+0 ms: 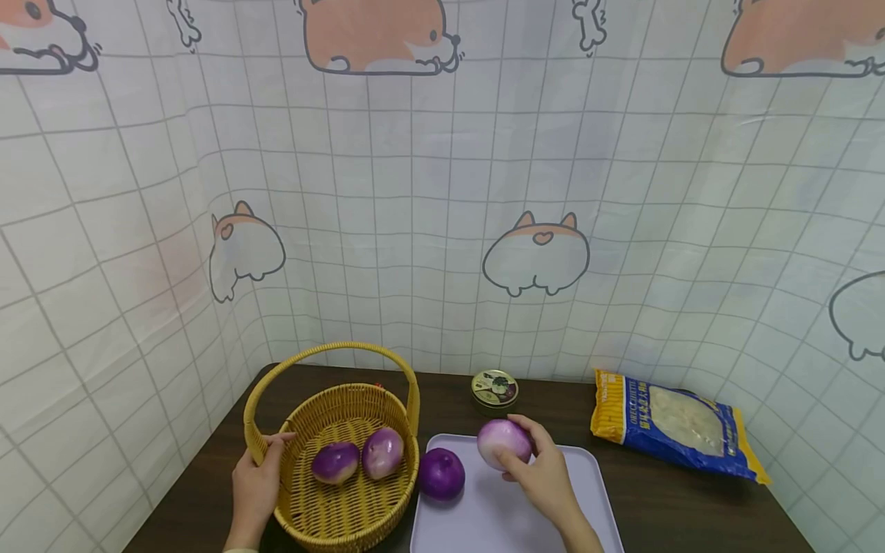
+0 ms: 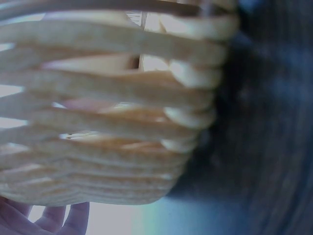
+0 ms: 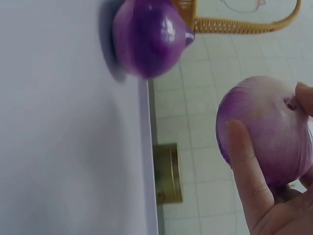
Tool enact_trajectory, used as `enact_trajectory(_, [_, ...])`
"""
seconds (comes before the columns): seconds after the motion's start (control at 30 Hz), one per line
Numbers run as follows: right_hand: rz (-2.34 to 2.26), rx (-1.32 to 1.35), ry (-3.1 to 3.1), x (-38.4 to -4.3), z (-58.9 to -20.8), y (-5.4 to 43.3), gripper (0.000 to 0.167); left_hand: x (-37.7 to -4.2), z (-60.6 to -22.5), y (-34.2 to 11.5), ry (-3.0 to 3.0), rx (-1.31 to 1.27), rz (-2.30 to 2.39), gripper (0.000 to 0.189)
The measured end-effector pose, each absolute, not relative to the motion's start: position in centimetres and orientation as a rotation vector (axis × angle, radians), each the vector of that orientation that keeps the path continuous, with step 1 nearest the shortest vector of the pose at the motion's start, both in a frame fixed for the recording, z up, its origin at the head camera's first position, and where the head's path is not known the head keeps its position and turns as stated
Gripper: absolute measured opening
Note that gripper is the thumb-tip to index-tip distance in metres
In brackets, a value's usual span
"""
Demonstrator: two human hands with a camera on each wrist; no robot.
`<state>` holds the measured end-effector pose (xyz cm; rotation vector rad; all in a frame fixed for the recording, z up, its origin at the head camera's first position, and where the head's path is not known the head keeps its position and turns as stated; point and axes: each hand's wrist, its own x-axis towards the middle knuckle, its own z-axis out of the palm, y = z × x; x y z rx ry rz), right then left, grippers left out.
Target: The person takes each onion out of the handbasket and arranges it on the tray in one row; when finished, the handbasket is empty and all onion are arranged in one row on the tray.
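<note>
My right hand [image 1: 546, 472] grips a purple-and-white onion [image 1: 503, 443] above the lilac tray [image 1: 588, 491]. In the right wrist view, the thumb and fingers wrap the onion [image 3: 264, 132], with its root end showing. A darker purple onion [image 1: 442, 474] sits on the tray's left side, next to the wicker basket [image 1: 356, 530]. Two more onions lie inside the basket: one half purple, half pale [image 1: 335, 462] and one streaked pink [image 1: 382, 453]. My left hand [image 1: 256, 484] holds the basket's left rim by the handle's foot; its fingertips [image 2: 76, 220] show past the weave in the left wrist view.
Behind the tray stands a round gold tin [image 1: 494, 389]. A blue and yellow pasta bag [image 1: 677, 422] lies at the right of the dark table [image 1: 698, 514]. The basket's tall handle [image 1: 332, 349] arches over its back. A checked curtain [image 1: 429, 307] hangs around the table.
</note>
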<state>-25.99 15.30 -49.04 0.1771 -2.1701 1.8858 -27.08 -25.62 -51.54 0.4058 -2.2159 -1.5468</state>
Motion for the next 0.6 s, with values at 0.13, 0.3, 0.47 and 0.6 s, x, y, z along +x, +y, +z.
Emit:
enact_trajectory(0.13, [1.809,0.179,-2.212,-26.2,-49.3,15.9,0.055,-27.0,-51.6,-25.7,-2.215,0.404,-1.554,0.048])
enact_trajectory(0.3, [1.679,0.214,-2.263,-26.4,-49.8,16.4,0.056,-27.0,-51.6,-25.7,-2.216,0.410,-1.557,0.049])
enact_trajectory(0.47, [1.583,0.228,-2.324,-26.5,-50.0,16.8,0.055,-27.1,-51.6,-25.7,-2.216,0.420,-1.558,0.049])
enact_trajectory(0.6, [1.581,0.233,-2.349,-26.6,-50.2,16.9,0.055,-27.2,-51.6,-25.7,-2.214,0.421,-1.567,0.050])
